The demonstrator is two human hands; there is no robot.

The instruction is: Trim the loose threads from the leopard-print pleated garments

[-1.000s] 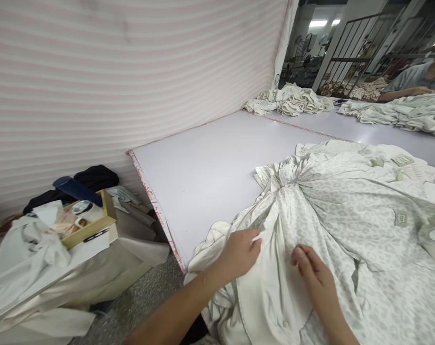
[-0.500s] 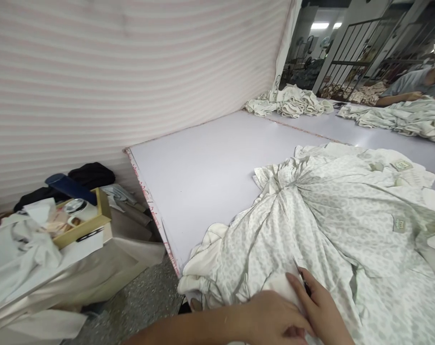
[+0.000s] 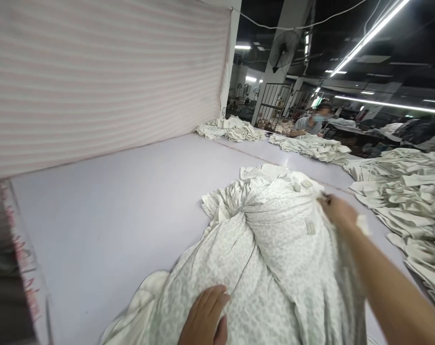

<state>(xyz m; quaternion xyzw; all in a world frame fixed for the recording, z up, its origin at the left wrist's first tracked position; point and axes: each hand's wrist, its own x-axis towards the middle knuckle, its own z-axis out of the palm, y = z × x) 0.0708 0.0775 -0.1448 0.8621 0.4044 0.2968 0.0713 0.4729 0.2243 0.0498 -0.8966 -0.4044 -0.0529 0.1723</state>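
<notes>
Your right hand [image 3: 338, 211] has its fingers closed on the white-and-grey leopard-print fabric heap [image 3: 268, 247], well in from the smooth lilac desk's [image 3: 124, 211] left edge; your left hand [image 3: 204, 316] rests there, fingers extended.

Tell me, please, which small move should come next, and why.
Perhaps press the left hand lightly on the cloth to steady it: that hand lies over the near part, holding nothing, while the right hand seems to pinch the far right side.
</notes>
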